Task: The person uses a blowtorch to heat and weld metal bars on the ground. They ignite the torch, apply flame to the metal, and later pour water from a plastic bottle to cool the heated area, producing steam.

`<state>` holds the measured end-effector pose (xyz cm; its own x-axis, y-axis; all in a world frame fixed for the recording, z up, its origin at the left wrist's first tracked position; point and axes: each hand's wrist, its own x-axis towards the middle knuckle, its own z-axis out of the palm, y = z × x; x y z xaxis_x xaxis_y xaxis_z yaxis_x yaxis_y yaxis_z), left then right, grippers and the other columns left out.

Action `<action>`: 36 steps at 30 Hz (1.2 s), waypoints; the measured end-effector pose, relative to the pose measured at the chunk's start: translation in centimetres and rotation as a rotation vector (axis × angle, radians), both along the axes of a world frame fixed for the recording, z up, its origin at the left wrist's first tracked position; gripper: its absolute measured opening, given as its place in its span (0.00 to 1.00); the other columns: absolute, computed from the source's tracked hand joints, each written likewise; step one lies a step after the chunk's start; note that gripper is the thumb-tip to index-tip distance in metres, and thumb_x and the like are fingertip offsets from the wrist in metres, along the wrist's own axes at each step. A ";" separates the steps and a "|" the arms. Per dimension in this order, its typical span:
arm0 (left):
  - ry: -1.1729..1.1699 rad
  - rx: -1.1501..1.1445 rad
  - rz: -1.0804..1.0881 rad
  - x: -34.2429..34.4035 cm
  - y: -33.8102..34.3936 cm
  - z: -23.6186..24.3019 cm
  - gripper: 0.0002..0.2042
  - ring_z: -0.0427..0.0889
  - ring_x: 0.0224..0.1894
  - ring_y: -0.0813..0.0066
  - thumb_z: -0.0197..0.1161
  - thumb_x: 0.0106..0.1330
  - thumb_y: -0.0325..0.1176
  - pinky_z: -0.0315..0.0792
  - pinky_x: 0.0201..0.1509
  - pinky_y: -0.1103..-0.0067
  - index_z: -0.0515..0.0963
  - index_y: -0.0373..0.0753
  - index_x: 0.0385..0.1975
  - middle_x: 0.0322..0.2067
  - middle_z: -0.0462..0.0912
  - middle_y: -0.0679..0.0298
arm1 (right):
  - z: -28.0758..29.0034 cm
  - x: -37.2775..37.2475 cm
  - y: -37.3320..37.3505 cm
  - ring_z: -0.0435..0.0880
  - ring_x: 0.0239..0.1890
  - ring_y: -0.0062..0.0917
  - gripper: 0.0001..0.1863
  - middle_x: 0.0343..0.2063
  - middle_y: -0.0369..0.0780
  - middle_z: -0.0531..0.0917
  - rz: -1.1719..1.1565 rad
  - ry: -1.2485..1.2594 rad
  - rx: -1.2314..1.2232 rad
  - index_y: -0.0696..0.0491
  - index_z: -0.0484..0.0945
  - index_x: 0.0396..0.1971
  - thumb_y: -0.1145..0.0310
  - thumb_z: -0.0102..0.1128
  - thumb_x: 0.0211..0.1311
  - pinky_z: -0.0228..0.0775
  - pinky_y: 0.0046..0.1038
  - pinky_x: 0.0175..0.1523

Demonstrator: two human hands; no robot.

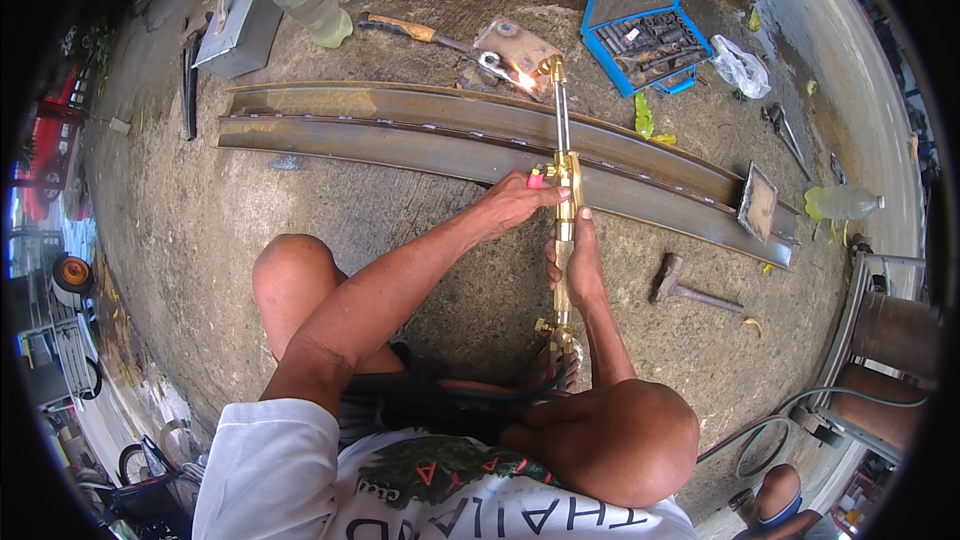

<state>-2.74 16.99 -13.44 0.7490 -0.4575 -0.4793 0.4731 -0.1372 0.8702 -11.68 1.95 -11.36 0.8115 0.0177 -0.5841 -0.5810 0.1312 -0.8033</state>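
A long brass cutting torch [563,240] runs away from me, its head over a rusty steel plate [507,40]. My right hand [578,258] is wrapped around its handle. Farther forward, my left hand [518,204] grips the torch body beside a pink knob [535,178]. A bright flame [527,82] glows at the plate's near edge, next to a round metal ring [490,60]. The torch crosses above two long steel beams [330,130] lying side by side. Against the plate rests a tool with a yellow-orange handle [400,28].
Beyond the beams are a grey metal box [240,25], a clear bottle [305,0] and a blue socket case [645,35]. A hammer [690,285] lies right of me. A small square plate [758,202] sits on the beams' right end. Hoses and gas cylinders [890,330] are at the right.
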 end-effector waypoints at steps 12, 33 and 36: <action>0.000 -0.022 -0.002 0.1 0.0 -0.8 0.18 0.67 0.29 0.82 0.70 0.67 0.47 0.63 0.34 0.76 0.87 0.38 0.43 0.26 0.77 0.73 | -0.1 0.0 0.0 0.62 0.09 0.19 0.37 0.14 0.34 0.67 -0.006 0.002 -0.005 0.52 0.68 0.36 0.31 0.24 0.73 0.60 0.25 0.14; 0.001 -0.029 0.013 0.1 0.1 -0.2 0.18 0.71 0.32 0.79 0.70 0.66 0.47 0.67 0.38 0.74 0.87 0.37 0.43 0.29 0.80 0.68 | 0.3 0.0 0.1 0.62 0.09 0.19 0.37 0.15 0.34 0.67 -0.001 0.004 -0.002 0.53 0.68 0.36 0.31 0.23 0.73 0.60 0.25 0.14; 0.007 -0.024 0.010 0.1 0.0 -0.2 0.18 0.73 0.34 0.79 0.70 0.66 0.47 0.68 0.40 0.73 0.87 0.37 0.43 0.30 0.82 0.67 | 0.4 0.1 0.1 0.62 0.09 0.19 0.37 0.15 0.34 0.68 0.002 -0.008 -0.002 0.53 0.68 0.36 0.31 0.24 0.73 0.60 0.25 0.14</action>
<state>-2.62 17.02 -13.66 0.7504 -0.4610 -0.4737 0.4805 -0.1117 0.8698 -11.62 2.02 -11.00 0.8159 0.0183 -0.5779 -0.5751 0.1280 -0.8080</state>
